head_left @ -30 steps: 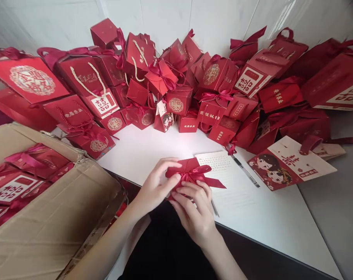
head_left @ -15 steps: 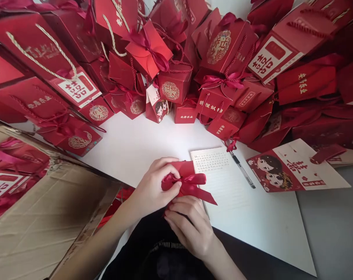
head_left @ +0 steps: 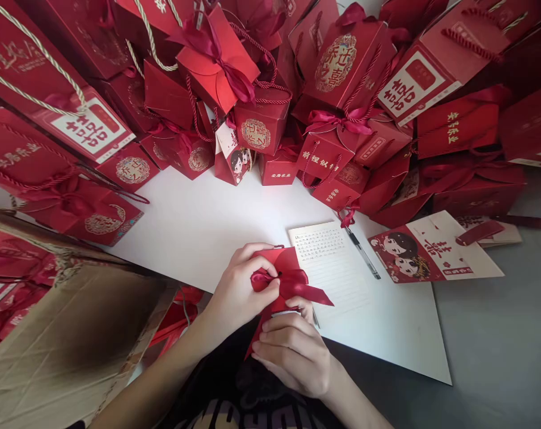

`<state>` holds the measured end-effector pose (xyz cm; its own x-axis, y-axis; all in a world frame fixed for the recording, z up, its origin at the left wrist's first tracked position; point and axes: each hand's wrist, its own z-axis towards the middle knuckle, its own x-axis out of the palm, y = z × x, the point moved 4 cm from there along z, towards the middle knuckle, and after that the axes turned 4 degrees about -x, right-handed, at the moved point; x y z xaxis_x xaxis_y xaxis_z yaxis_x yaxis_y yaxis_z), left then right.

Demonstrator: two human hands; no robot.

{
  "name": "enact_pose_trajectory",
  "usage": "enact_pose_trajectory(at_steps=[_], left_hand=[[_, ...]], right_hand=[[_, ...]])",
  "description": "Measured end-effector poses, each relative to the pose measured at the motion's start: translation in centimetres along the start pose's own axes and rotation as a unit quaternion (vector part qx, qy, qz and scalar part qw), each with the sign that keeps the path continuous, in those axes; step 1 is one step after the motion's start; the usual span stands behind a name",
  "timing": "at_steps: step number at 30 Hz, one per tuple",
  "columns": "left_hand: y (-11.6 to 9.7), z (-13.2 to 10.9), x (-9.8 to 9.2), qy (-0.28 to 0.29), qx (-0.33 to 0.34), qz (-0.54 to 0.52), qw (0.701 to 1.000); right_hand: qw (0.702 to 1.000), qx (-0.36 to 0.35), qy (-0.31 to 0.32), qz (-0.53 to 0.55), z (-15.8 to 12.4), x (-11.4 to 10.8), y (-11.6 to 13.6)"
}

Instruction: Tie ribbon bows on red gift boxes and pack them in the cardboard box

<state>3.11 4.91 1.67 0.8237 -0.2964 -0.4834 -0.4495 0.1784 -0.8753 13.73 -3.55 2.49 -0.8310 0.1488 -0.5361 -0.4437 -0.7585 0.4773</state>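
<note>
A small red gift box [head_left: 285,257] is held close to my body at the near edge of the white table. A dark red satin ribbon bow [head_left: 302,285] lies across it, one loop and a slanting tail pointing right. My left hand [head_left: 240,287] pinches the bow near its knot between thumb and fingers. Below it, my right hand [head_left: 295,351] is closed round the near part of the box, fingers curled and thumb by a pale edge. Both hands hide much of the box.
Many red gift boxes [head_left: 335,65] with ribbons and cord handles are heaped along the back. A notebook [head_left: 337,286] and pen [head_left: 363,255] lie right of my hands. Farther right lies a printed flat card box [head_left: 431,253]. An open cardboard box [head_left: 105,316] stands at left.
The view has shifted slightly. My right hand has turned, its thumb now showing, and more of the red box's near part is visible. My left hand keeps its pinch on the bow.
</note>
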Motion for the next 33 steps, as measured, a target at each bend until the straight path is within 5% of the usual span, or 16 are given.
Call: enact_pose_trajectory(at_steps=[5,8,11,14,17,23,33], left_hand=[[-0.2,0.1,-0.1,0.005,-0.014,-0.003,1.000],[-0.1,0.2,-0.1,0.013,-0.007,0.002,1.000],[0.0,0.4,-0.2,0.030,0.006,0.003,1.000],[0.1,0.4,-0.2,0.041,0.020,0.008,0.999],[0.0,0.4,-0.2,0.040,0.026,0.019,0.999],[-0.3,0.4,0.1,0.027,0.020,0.035,0.999],[-0.2,0.5,0.1,0.028,0.001,0.032,0.999]], right_hand=[[1.000,-0.022,0.007,0.015,-0.1,0.4,1.2],[0.999,-0.028,-0.038,-0.012,-0.3,-1.5,1.1],[0.977,0.139,-0.135,-0.094,-0.9,-4.7,-1.6],[0.917,0.382,-0.028,-0.106,-1.7,-5.5,-4.9],[0.871,0.486,0.067,0.005,-2.1,-4.7,-5.9],[0.842,0.517,0.049,0.144,-2.5,-3.9,-4.6],[0.831,0.522,0.075,0.176,-4.9,-4.8,-3.3]])
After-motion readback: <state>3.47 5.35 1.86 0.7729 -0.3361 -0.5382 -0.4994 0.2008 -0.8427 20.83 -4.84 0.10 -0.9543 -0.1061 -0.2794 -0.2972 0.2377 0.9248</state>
